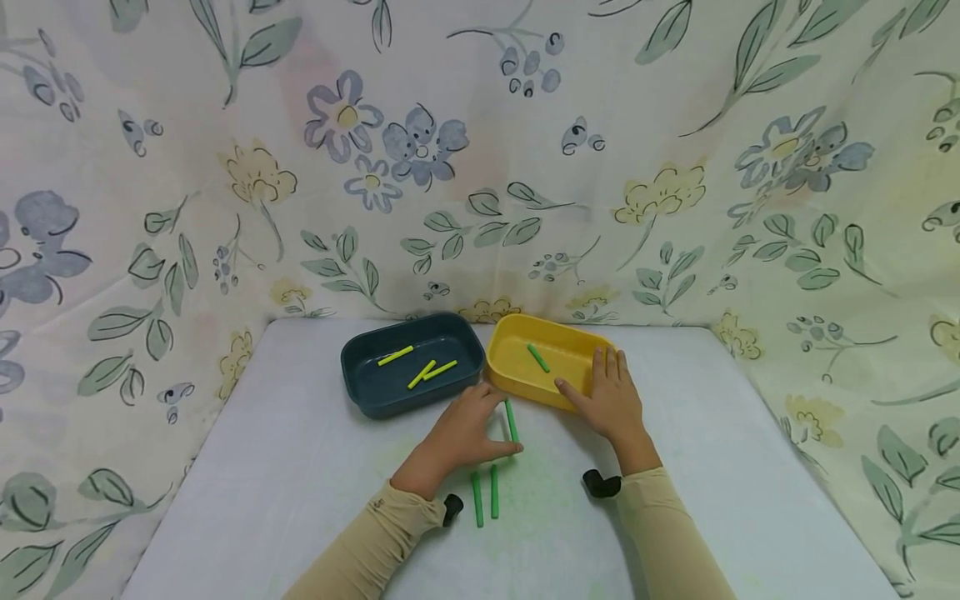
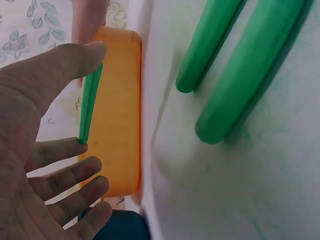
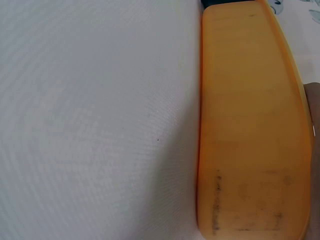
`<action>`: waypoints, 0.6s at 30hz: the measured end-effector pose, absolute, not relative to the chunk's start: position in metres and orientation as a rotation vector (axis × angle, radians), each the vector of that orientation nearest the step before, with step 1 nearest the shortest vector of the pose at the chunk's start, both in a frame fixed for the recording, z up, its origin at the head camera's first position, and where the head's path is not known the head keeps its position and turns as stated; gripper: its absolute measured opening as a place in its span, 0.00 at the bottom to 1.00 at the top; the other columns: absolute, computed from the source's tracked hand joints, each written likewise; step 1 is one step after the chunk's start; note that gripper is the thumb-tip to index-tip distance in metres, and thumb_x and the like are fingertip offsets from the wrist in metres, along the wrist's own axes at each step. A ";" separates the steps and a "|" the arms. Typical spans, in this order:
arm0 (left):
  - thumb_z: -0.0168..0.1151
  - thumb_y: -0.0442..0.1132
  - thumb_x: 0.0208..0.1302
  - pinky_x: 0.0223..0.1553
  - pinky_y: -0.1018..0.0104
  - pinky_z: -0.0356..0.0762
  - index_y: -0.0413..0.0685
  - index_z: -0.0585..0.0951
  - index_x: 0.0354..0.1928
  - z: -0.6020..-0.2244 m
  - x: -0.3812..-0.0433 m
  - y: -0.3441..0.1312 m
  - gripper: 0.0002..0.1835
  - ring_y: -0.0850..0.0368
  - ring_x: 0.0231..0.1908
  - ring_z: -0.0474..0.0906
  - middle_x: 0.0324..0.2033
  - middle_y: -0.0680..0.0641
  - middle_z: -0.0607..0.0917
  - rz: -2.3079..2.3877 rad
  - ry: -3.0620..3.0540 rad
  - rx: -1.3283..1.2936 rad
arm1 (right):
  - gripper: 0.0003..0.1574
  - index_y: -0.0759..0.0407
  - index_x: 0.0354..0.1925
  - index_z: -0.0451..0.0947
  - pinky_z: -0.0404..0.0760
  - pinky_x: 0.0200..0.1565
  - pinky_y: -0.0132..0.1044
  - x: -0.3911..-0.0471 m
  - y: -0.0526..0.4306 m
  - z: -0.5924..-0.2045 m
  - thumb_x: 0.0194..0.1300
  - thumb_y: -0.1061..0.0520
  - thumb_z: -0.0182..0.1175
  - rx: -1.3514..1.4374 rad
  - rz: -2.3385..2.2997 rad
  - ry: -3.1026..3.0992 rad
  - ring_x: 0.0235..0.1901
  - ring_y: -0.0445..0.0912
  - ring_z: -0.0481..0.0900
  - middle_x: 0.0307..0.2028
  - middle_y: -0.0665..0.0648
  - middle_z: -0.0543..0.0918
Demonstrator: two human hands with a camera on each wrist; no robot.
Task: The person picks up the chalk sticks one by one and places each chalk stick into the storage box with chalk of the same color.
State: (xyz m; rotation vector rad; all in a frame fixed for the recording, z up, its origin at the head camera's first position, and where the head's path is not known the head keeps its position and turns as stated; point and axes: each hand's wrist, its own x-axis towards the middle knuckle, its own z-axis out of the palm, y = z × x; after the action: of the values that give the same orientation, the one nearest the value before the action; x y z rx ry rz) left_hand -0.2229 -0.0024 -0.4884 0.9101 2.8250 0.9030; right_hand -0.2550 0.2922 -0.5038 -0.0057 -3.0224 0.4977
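My left hand (image 1: 461,429) pinches a green chalk stick (image 1: 512,421) by its two ends, between thumb and index finger. In the left wrist view its other fingers spread apart below the chalk. The stick is close in front of a yellow tray (image 1: 517,384), which has one green chalk stick (image 1: 538,358) inside. On that tray's right end rests my right hand (image 1: 617,404), fingers extended over the rim and thumb at the near side. Two more green chalk sticks (image 1: 478,500) lie side by side on the table, just below the left hand.
A dark blue tray (image 1: 375,410) stands left of the yellow one, corners close together, with three yellow chalk sticks (image 1: 395,356) in it. Green smudges mark the white table (image 1: 300,467). A floral cloth (image 1: 480,275) hangs behind the table and at its sides.
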 end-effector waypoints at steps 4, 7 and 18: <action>0.78 0.64 0.58 0.62 0.50 0.80 0.45 0.79 0.71 -0.486 -0.224 -0.002 0.45 0.52 0.58 0.76 0.62 0.46 0.81 0.903 2.824 0.893 | 0.75 0.70 0.84 0.38 0.43 0.83 0.64 -0.255 0.293 -0.504 0.70 0.14 0.44 -0.006 0.487 -3.029 0.84 0.69 0.34 0.84 0.74 0.39; 0.78 0.64 0.58 0.61 0.50 0.79 0.46 0.79 0.70 -0.484 -0.227 -0.002 0.44 0.52 0.56 0.75 0.60 0.45 0.82 0.894 2.831 0.892 | 0.75 0.71 0.84 0.39 0.43 0.82 0.64 -0.255 0.292 -0.504 0.71 0.15 0.44 -0.005 0.490 -3.027 0.84 0.69 0.34 0.84 0.74 0.39; 0.78 0.63 0.59 0.68 0.48 0.75 0.51 0.77 0.73 -0.481 -0.236 -0.003 0.44 0.51 0.61 0.75 0.64 0.45 0.81 0.885 2.838 0.912 | 0.75 0.70 0.84 0.39 0.43 0.82 0.64 -0.256 0.293 -0.506 0.70 0.14 0.44 -0.014 0.495 -3.024 0.84 0.69 0.34 0.85 0.73 0.39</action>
State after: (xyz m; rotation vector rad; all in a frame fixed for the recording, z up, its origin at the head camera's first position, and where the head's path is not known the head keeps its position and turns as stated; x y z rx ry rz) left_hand -0.2359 -0.0031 -0.4811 0.9121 2.8384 0.8845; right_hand -0.2562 0.2928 -0.5060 -0.0138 -3.0238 0.4950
